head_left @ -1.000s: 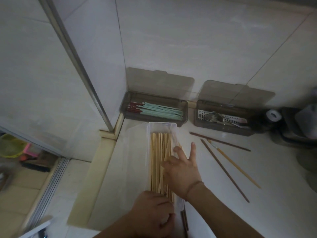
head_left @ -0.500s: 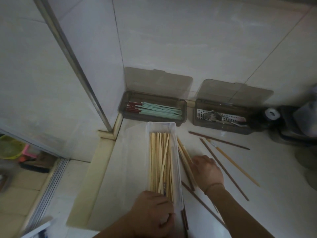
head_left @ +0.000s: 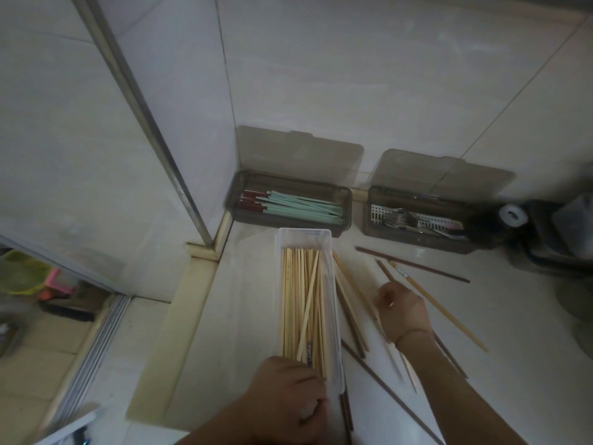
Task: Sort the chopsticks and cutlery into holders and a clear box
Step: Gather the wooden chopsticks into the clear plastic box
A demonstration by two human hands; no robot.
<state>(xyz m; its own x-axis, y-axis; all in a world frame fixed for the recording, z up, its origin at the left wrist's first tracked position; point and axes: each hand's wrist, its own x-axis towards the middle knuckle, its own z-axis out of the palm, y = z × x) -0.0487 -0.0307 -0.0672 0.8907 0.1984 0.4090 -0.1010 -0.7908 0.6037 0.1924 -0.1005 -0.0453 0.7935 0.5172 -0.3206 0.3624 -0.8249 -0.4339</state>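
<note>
Our left hand (head_left: 288, 399) curls its grip round the near end of the clear box (head_left: 308, 239), a long, thin-walled plastic trough packed with pale bamboo chopsticks (head_left: 301, 303). Our right hand (head_left: 402, 311) rests on the tabletop (head_left: 513, 364) just right of the box, fingers curled over loose chopsticks (head_left: 353, 297); we cannot tell how many it pinches. The risk, we judge: slim, smooth sticks roll on glossy stone, and a hasty gather could scatter them or mix dark ones (head_left: 414, 264) among pale. One chopstick lies crooked inside and may snag newcomers. At the far wall, two smoky holders stand open: teal chopsticks (head_left: 301, 205) left, metal cutlery (head_left: 414, 220) right.
</note>
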